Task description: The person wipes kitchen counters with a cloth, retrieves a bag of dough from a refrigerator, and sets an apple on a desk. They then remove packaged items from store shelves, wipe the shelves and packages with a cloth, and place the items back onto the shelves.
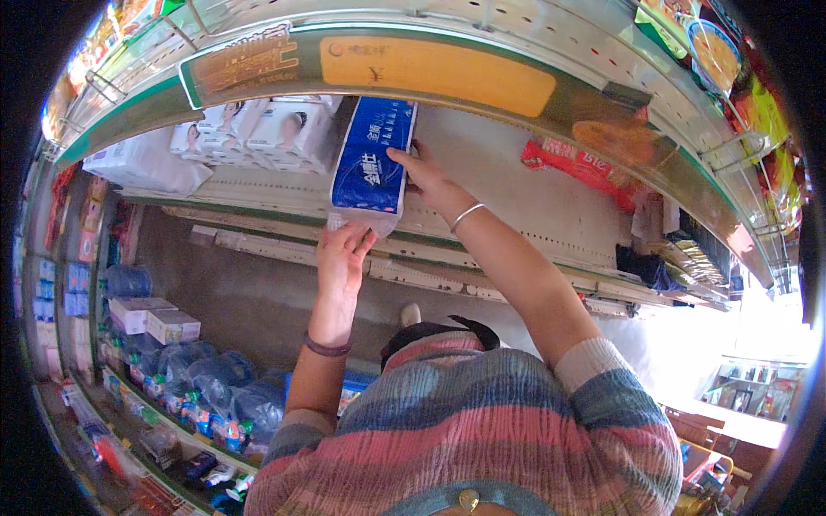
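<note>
A long blue plastic-wrapped tissue pack (374, 155) lies on the metal shelf, its far end passing under the edge of the shelf above. My left hand (343, 248) touches the clear wrapping at the near end, fingers bent; whether it grips is not plain. My right hand (423, 174) is at the pack's right side, thumb on top and the other fingers partly hidden along the side. White tissue packs printed with a portrait (284, 132) stand just left of the blue pack. Another white plastic-wrapped pack (145, 161) lies farther left.
A red package (581, 168) lies on the shelf to the right. The upper shelf's front edge (439, 64) arches across the top. Dark goods (652, 267) sit at the shelf's right end. Bottles in plastic wrap (206, 380) and small cartons (173, 326) stand at lower left.
</note>
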`<action>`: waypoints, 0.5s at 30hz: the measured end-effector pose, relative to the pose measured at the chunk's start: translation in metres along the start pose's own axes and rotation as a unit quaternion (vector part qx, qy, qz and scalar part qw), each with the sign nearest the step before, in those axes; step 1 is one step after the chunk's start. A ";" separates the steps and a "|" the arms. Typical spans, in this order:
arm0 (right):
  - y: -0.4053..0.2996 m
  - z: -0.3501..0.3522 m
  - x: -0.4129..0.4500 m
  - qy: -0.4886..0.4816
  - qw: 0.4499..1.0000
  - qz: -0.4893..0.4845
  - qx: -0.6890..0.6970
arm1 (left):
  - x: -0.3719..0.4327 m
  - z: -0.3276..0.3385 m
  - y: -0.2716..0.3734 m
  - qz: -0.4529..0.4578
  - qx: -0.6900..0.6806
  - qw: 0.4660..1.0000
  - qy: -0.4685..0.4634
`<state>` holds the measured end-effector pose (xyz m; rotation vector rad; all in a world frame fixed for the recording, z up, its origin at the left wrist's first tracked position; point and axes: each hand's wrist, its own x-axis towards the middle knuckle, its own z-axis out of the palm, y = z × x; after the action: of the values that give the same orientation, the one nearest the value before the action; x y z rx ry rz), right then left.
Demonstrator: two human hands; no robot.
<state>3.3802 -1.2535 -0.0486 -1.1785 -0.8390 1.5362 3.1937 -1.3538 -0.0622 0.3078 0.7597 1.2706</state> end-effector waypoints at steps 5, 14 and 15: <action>0.022 -0.019 0.002 0.063 0.986 0.011 -0.153 | -0.009 0.005 -0.002 0.013 0.005 0.999 0.029; -0.007 -0.113 -0.144 0.120 0.931 -0.164 -0.303 | -0.038 0.018 -0.020 0.372 0.309 0.868 0.110; -0.010 -0.126 -0.158 0.146 0.922 -0.204 -0.296 | -0.040 0.020 -0.016 0.397 0.318 0.857 0.085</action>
<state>3.5108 -1.4079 -0.0321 -1.4958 -1.2960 0.7530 3.2150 -1.3926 -0.0437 1.1525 1.2730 1.7992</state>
